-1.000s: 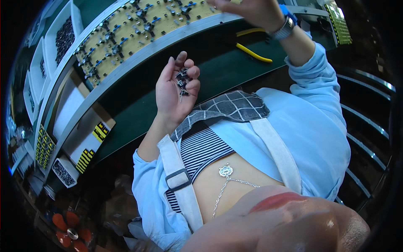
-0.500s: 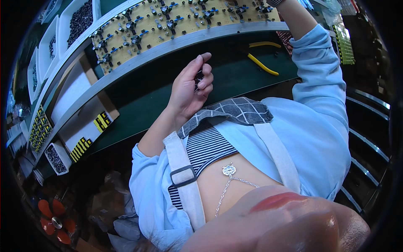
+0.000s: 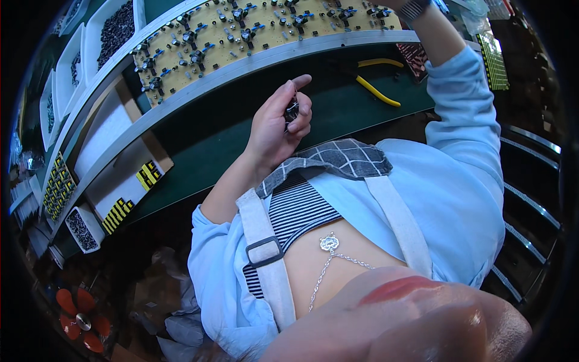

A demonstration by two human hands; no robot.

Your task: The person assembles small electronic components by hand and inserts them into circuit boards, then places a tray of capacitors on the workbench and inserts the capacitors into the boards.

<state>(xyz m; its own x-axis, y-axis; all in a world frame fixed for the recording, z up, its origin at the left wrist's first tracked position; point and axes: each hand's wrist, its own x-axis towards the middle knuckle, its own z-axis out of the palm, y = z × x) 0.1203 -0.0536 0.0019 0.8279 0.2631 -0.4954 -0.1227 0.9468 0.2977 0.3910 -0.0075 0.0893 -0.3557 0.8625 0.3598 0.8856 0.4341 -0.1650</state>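
My left hand is curled around a clutch of small dark components, fingers closed on them, held up in front of the green bench. My right hand is cut off at the top edge above the tan circuit board, so I cannot tell its grip. I judge this the stuffing step: next calls for picking one part and seating it squarely.

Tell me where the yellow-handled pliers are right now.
In the head view, the yellow-handled pliers lie on the green mat right of the left hand, just below the rail under the yellow circuit board.
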